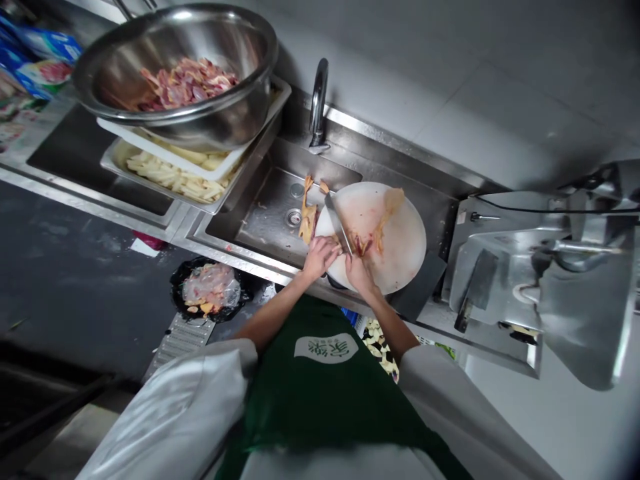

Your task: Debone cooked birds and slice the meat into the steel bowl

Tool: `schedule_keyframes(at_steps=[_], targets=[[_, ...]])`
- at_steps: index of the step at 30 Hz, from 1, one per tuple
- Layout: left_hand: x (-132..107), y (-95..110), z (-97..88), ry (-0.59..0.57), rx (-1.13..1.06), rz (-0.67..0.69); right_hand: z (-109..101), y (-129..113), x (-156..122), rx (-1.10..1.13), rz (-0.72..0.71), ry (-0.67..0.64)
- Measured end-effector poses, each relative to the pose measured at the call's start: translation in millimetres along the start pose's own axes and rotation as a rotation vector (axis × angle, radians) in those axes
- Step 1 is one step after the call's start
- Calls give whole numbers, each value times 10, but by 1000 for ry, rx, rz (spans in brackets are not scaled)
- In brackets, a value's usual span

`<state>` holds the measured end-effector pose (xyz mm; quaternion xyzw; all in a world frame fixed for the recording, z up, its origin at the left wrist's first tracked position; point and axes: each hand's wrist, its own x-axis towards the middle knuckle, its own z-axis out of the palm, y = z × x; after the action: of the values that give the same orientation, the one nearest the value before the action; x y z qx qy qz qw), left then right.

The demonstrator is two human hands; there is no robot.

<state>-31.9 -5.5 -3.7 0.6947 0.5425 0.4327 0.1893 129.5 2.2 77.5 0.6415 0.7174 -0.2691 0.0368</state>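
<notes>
White board (406, 250) with reddish smears; silver knife (339, 223); dark green apron (320, 407), white logo (327, 348)

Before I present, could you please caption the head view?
Right hand grips a kitchen knife above a round white cutting board, left hand at the board's edge.

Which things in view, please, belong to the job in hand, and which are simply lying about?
In use:
knife, held in the right hand
round white board, left hand at its edge
meat pieces on the board
probably the steel bowl of cut meat

Apparently lying about:
cleaver at the right
pale food strips below the bowl
blue packages at far left
</notes>
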Motion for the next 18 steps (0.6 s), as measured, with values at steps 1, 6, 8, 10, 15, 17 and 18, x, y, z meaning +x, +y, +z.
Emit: schedule_keyframes(at_steps=[1,6,8,10,15,17,18], targets=[[3,-4,86,-51,1,17,-1,47,-26,0,23,-10],[-65,-75,237,-47,10,26,-32,478,-600,-83,68,-105],[-96,-79,174,-32,-10,64,-55,642,-896,-140,110,-155],[-139,-62,60,45,-24,57,-140,713,-1088,-172,104,-163],[-387,-75,-366,378,78,-187,-507,369,-954,-129,9,189],[-499,-101,-517,425,112,-228,-517,140,-765,-54,-21,358],[-536,-106,-567,437,120,-229,-464,39,-670,-26,-29,387]])
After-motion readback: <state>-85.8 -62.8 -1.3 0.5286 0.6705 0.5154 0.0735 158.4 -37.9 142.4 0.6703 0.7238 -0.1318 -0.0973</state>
